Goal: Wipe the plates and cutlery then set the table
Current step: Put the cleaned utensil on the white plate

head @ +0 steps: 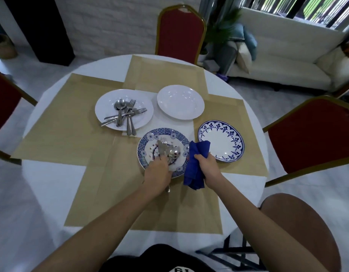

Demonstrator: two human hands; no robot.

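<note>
My left hand [158,173] grips a bunch of cutlery [167,150] over a blue patterned plate [150,138] near the table's middle. My right hand [207,165] holds a crumpled blue cloth [195,165] just right of that plate. A white plate [107,107] at the back left carries several spoons and forks [125,114]. An empty white plate [180,102] sits behind, and a blue-rimmed plate [220,140] lies to the right.
Tan placemats [71,122] cover the round white table [52,183]. Red chairs stand at the far side [179,30], at the right [311,134] and at the left [2,101]. A brown stool [299,228] is near my right arm.
</note>
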